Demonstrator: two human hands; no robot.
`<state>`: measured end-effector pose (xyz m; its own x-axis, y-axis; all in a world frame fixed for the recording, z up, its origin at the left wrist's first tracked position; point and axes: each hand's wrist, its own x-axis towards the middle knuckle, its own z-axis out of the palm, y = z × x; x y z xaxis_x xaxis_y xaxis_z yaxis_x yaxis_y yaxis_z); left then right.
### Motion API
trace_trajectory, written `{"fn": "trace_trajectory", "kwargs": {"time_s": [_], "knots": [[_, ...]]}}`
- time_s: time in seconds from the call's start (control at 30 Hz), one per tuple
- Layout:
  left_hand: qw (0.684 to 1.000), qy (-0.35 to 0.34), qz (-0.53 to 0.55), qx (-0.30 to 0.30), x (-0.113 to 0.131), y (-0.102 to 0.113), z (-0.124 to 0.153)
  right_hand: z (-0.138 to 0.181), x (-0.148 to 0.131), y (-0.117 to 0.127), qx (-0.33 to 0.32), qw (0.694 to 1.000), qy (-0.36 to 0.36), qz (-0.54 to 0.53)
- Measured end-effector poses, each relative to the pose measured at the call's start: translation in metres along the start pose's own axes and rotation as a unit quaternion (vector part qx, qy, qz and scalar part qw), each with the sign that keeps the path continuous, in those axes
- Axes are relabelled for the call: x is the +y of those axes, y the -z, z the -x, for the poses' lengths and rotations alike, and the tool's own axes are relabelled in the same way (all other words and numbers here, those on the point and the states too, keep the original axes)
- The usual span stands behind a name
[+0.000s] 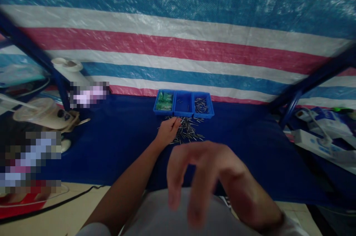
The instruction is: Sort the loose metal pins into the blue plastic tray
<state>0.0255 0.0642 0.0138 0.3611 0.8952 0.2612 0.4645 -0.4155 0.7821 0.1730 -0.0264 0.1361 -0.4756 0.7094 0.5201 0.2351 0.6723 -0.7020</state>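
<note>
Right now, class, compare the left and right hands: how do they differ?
The left hand is stretched out to the pile of metal pins and touches it; the right hand hovers near the camera, touching nothing. The left hand looks small and sharp; the right hand large and blurred. Both are bare.

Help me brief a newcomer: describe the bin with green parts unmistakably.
On the dark blue table, by the striped tarp, sits a row of three blue bins. Take the leftmost bin: it alone holds green pieces; the others hold metal pins.
</note>
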Motion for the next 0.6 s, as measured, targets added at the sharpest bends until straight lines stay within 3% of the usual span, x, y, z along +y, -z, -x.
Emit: {"fn": "trace_trajectory", "kwargs": {"time_s": [0.07,0.17,0.27,0.37,0.6], "knots": [[1.0,0.011,0.027,-0.007,0.0,0.001,0.001,-0.004,0.018,-0.003,-0.06,0.997,-0.004,-0.039],[0.999,-0.007,0.047,-0.003,-0.002,-0.001,0.0,-0.001,0.057,-0.011,0.007,0.991,-0.132,0.016],[1.0,-0.018,0.012,0.021,-0.005,-0.004,-0.003,0.01,0.092,-0.012,0.012,0.968,-0.207,0.143],[0.999,0.0,-0.018,0.045,-0.006,-0.006,-0.004,0.02,0.109,-0.007,-0.034,0.948,-0.219,0.228],[0.996,0.003,-0.005,0.086,-0.012,-0.002,-0.004,0.024,0.108,-0.008,-0.085,0.953,-0.192,0.219]]}}
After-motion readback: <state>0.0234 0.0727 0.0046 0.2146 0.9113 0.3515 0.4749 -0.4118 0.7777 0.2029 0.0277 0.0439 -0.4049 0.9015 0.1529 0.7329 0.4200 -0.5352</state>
